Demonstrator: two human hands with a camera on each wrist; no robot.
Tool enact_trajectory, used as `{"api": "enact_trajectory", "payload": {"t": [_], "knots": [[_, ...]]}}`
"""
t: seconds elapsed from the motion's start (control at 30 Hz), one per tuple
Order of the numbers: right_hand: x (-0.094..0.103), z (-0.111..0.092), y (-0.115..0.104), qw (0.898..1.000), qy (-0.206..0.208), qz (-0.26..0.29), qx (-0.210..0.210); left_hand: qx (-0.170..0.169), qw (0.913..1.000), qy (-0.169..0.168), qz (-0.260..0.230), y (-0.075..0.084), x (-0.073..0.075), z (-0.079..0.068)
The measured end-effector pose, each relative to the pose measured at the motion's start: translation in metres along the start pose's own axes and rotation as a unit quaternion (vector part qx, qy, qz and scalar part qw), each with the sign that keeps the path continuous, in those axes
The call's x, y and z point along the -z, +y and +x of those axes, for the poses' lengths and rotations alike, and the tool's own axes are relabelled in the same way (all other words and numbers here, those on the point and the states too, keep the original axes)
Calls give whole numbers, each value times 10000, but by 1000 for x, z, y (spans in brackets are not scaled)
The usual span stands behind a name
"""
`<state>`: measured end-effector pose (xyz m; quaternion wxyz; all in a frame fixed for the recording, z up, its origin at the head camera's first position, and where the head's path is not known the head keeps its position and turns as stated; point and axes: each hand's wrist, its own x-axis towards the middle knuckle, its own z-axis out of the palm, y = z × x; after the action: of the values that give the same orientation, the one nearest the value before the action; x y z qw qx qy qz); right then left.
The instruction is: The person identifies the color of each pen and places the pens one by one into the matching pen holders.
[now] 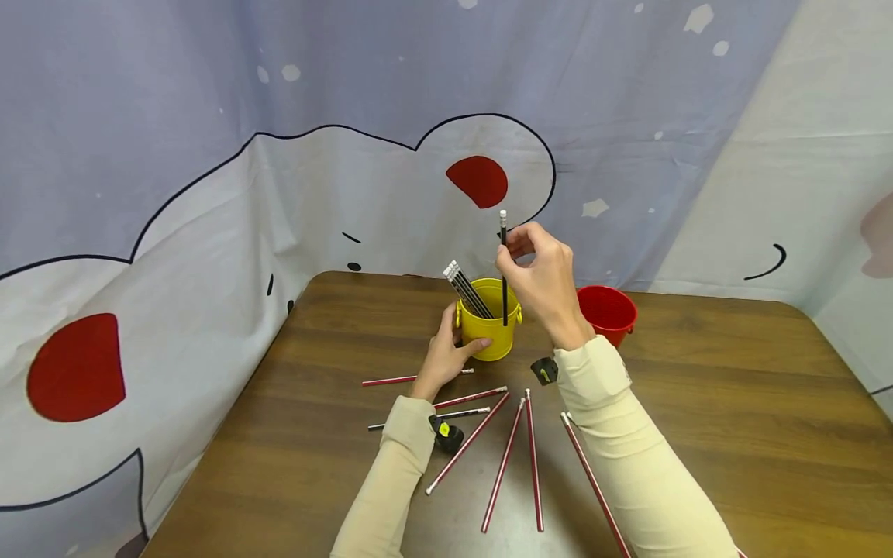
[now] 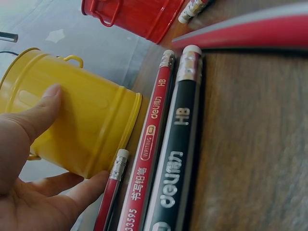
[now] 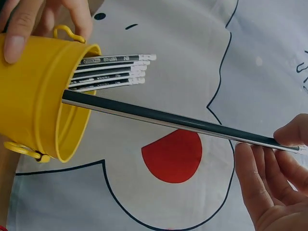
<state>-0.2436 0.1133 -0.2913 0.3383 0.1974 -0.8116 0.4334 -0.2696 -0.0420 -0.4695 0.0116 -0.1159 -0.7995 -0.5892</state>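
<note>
My left hand (image 1: 443, 358) grips the side of a small yellow bucket (image 1: 492, 341), thumb across its front. Several black pencils with white erasers (image 3: 108, 74) lean together inside it, eraser ends up. Above the rim, my right hand (image 1: 546, 279) pinches another black pencil (image 3: 168, 118) near its eraser end between thumb and fingers. That pencil points down, its lower end at the bucket's mouth. By my left wrist, a black pencil (image 2: 180, 134) lies on the table beside a red pencil (image 2: 150, 130).
A red bucket (image 1: 607, 314) stands right of the yellow one, partly behind my right forearm. More red pencils (image 1: 504, 465) lie scattered over the wooden table (image 1: 293, 449) between and under my arms. A printed cloth (image 1: 349, 186) hangs behind the table.
</note>
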Motion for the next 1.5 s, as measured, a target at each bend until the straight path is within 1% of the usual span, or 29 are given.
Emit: {"api": "enact_trajectory", "payload": {"t": [0.17,0.2,0.33,0.4,0.43,0.57,0.73,0.87,1.1,1.23,1.5], "knots": [[0,8,-2,10000,13,7,22,2,10000,-17,1,0,0,0],[-1,9,-2,10000,7,7,10,-11,10000,-52,-63,4,2,-1],[-6,11,2,10000,-30,1,-68,-42,10000,-56,-40,5,2,-3],[-9,10,6,9999,-44,25,-123,-45,10000,-55,-18,5,2,-3],[-10,10,8,9999,-41,43,-148,-48,10000,-26,46,0,1,-2],[-14,6,13,9999,21,47,-155,-72,10000,-44,7,-1,0,-1],[-15,5,13,9999,98,46,-58,-96,10000,-2,7,-1,0,-2],[-16,4,13,9999,92,34,-60,-61,10000,13,62,0,1,-1],[-22,-6,19,10000,34,-12,26,24,10000,-36,35,-1,0,-1],[-28,-14,24,10000,-65,46,-16,68,10000,-28,43,-1,1,-1],[-42,-29,36,9991,-358,101,-215,-93,10000,6,14,-1,0,0]]}}
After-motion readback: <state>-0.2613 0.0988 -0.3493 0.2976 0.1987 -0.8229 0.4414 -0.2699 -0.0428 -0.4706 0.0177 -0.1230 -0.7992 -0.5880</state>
